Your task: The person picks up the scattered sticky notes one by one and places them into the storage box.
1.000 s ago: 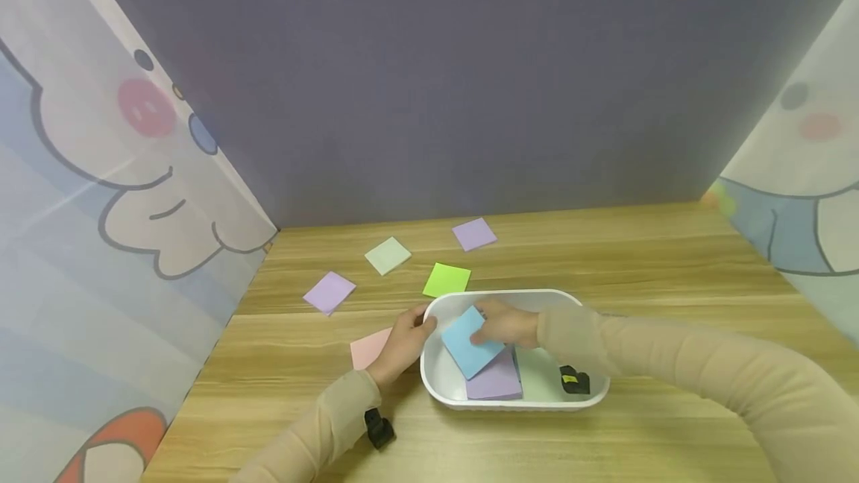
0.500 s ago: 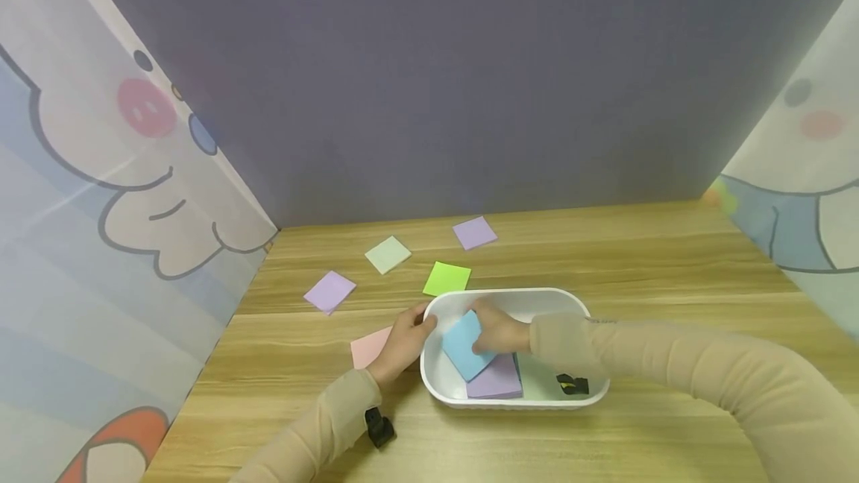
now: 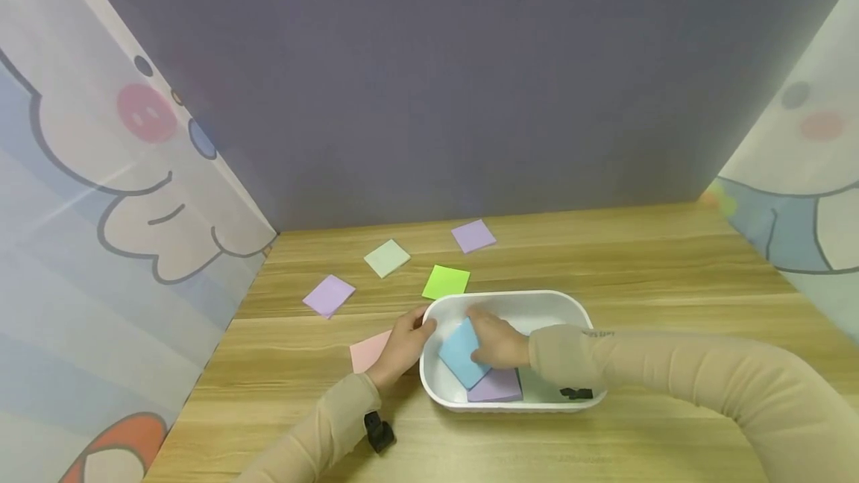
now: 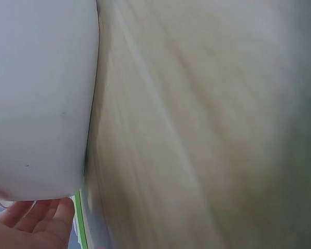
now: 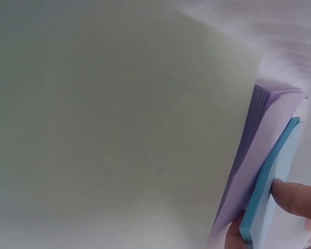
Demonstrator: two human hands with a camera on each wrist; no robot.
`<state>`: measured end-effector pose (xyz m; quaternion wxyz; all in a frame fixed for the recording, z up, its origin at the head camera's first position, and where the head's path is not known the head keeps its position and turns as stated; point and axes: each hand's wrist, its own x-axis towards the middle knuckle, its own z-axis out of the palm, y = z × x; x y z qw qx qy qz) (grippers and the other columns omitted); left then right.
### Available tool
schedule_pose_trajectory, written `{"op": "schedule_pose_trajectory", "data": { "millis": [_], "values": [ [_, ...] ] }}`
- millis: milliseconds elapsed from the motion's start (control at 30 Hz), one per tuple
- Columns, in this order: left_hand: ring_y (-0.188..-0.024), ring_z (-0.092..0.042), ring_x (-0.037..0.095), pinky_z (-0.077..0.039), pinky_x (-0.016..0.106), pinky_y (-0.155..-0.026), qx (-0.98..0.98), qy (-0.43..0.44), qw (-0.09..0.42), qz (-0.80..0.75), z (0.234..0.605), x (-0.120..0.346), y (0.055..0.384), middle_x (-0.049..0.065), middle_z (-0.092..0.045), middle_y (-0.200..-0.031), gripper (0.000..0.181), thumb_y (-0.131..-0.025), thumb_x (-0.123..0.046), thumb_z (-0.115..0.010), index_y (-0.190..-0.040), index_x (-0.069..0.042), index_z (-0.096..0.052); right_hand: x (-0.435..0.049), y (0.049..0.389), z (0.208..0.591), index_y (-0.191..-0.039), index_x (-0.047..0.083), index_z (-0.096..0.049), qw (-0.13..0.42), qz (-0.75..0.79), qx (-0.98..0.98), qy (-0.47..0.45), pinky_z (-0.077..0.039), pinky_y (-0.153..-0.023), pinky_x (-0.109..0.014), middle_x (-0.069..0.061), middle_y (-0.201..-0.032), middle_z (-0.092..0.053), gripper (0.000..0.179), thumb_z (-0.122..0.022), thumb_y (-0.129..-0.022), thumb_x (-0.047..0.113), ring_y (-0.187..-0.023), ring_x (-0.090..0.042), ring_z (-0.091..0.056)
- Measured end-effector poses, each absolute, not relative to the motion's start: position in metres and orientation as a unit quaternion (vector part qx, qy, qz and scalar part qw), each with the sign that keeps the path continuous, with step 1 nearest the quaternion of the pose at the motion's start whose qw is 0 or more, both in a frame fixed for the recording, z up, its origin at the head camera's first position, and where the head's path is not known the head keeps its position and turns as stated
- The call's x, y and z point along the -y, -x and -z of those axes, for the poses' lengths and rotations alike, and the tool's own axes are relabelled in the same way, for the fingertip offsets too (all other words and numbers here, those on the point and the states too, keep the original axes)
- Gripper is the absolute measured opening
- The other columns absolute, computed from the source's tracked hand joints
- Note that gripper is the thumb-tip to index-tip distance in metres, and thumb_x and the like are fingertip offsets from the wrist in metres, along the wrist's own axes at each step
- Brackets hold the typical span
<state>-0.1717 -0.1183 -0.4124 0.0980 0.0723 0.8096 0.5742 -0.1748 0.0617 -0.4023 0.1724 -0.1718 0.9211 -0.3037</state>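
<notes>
My right hand (image 3: 499, 341) reaches into a white plastic basin (image 3: 425, 375) and pinches a blue sticky-note pad (image 3: 463, 355) between thumb and fingers. In the right wrist view the blue pad (image 5: 269, 181) leans over a purple sticky-note pad (image 5: 264, 140), which lies in the basin. A pale green pad (image 5: 124, 104) lies beside the purple one, partly hidden under my right arm in the head view. On the basin's left end, my left hand (image 3: 403, 345) grips the rim, thumb over the edge and fingers outside, as the left wrist view shows below the basin wall (image 4: 36, 104).
Beyond the basin, a bright green pad (image 3: 446, 282), a pale green pad (image 3: 387, 258) and two purple pads (image 3: 473, 235) lie on the wooden table (image 3: 637, 259). A pink pad (image 3: 369, 351) is partly covered by my left hand. A grey panel (image 3: 470, 95) stands behind.
My right hand has shifted slightly left and down within the basin with the blue pad, which sits a little lower in the head view. The left hand stays on the rim.
</notes>
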Motion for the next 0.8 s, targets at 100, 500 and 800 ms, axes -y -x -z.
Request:
{"op": "schedule_pose_trajectory", "data": {
  "millis": [100,500,800],
  "values": [
    [-0.104,-0.058,0.031,-0.054,0.035,-0.083,-0.809,-0.075,0.096,-0.575,0.413,0.119,0.172,0.026,-0.055,-0.119,0.038,-0.095,-0.011,-0.044,-0.127,0.009,-0.046,-0.062,0.175,0.403,-0.136,-0.009,-0.031,0.166,0.294,-0.924,0.178,-0.03,-0.108,-0.049,-0.025,-0.139,-0.035,0.076,-0.072,-0.073,0.004,-0.128,-0.039,-0.035],
    [-0.104,-0.059,0.031,-0.054,0.036,-0.082,-0.811,-0.074,0.097,-0.572,0.414,0.119,0.172,0.025,-0.055,-0.12,0.039,-0.096,-0.014,-0.043,-0.129,0.006,-0.046,-0.066,0.175,0.404,-0.109,-0.002,-0.062,0.129,0.259,-0.928,0.235,-0.041,-0.097,-0.04,-0.012,-0.115,-0.05,0.039,-0.074,-0.073,0.006,-0.108,-0.026,-0.048],
    [-0.107,-0.057,0.035,-0.053,0.038,-0.085,-0.809,-0.073,0.098,-0.575,0.421,0.12,0.176,0.027,-0.053,-0.123,0.039,-0.096,-0.012,-0.043,-0.129,0.007,-0.045,-0.067,0.176,0.401,-0.107,0.003,-0.066,0.119,0.173,-0.937,0.281,-0.044,-0.094,-0.038,-0.008,-0.11,-0.054,0.033,-0.072,-0.077,0.013,-0.105,-0.023,-0.049]
  ]
}}
